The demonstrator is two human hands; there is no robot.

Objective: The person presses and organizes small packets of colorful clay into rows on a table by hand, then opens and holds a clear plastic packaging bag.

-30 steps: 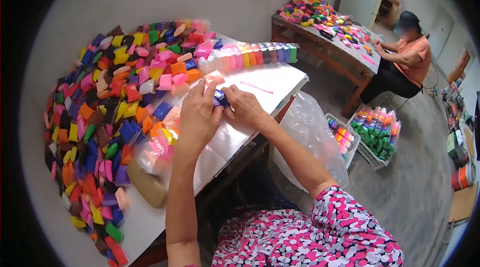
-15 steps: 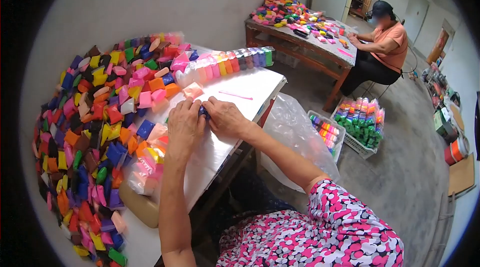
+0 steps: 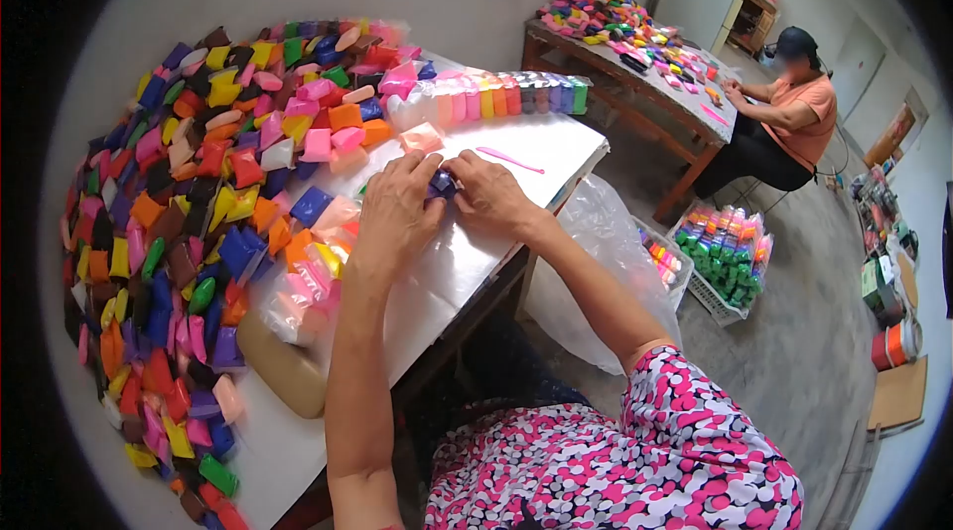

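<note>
I look down at my two hands, which are close together over the white table [image 3: 447,282]. My left hand [image 3: 400,207] and my right hand [image 3: 488,195] pinch one small dark blue packet [image 3: 442,185] between them. The fingers of both hands are bent and nearly closed, with only the packet in the gap. My fingers hide some of it, so I can't tell its whole shape.

A peach packet [image 3: 422,139] is just past my hands. A thin pink stick [image 3: 511,161] lies flat on the table, near my right hand. Behind them is a long clear pack [image 3: 496,101] with a row of many colors inside. On my left is a big heap of bright packets [image 3: 208,183], and a smooth tan lump [image 3: 282,367] sits beside it.

A big clear bag [image 3: 601,272] is under my right arm. Farther off, a person in an orange shirt [image 3: 799,118] sits at another table [image 3: 655,83].
</note>
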